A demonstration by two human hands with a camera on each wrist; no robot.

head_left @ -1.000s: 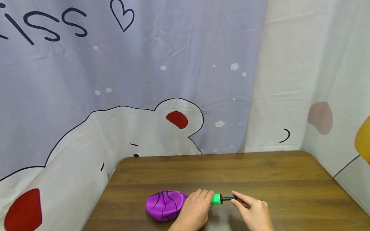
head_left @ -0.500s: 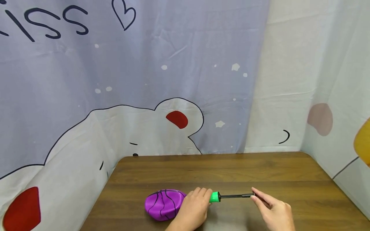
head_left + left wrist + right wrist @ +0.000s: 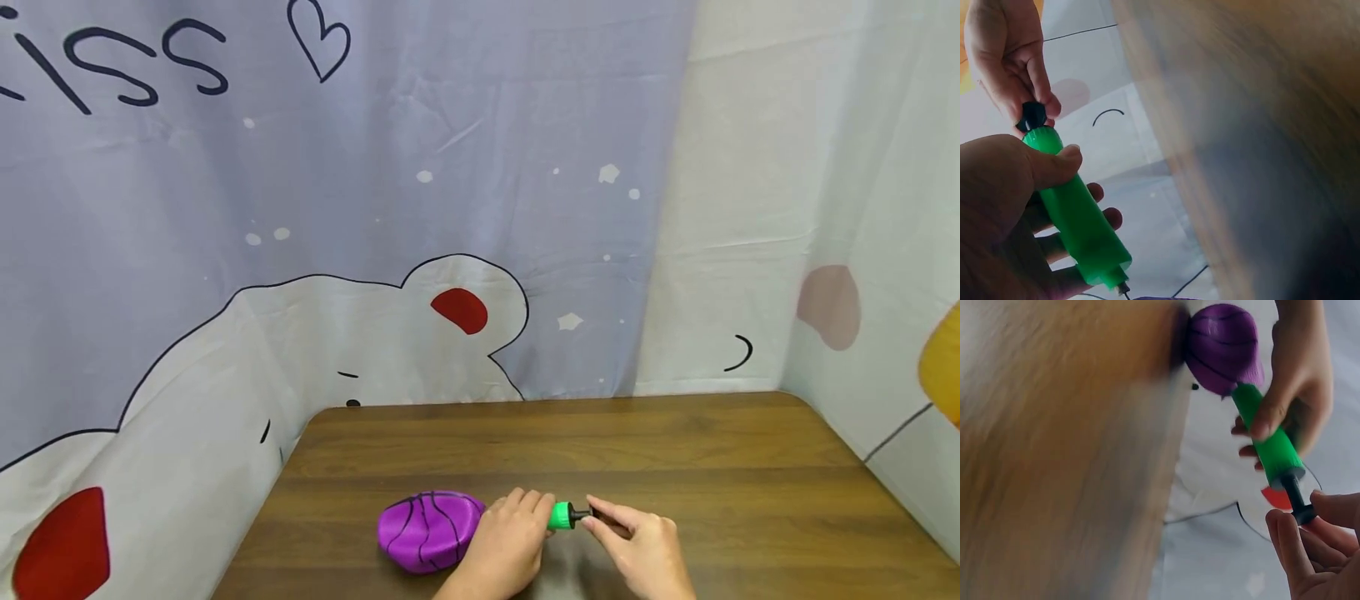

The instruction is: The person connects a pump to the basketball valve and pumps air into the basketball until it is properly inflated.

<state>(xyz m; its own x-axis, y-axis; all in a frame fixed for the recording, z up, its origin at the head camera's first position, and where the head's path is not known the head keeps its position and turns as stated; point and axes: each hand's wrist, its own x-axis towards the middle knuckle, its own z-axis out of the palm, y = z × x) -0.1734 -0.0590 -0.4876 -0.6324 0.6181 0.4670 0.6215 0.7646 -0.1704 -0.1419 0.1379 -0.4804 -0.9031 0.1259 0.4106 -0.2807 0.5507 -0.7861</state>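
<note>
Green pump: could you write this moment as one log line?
left hand: grips green pump | right hand: pinches black handle close to pump | purple ball: misshapen, at pump's other end

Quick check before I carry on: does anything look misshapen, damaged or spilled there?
Yes, the purple ball: beside the left hand it looks long and angular rather than round, as if short of air. The green pump in that hand shows no visible damage, and I see no spill.

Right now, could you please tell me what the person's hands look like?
The left hand and the right hand are both bare: no gloves, rings, sleeves, cables or markings show on the parts in view.
</note>
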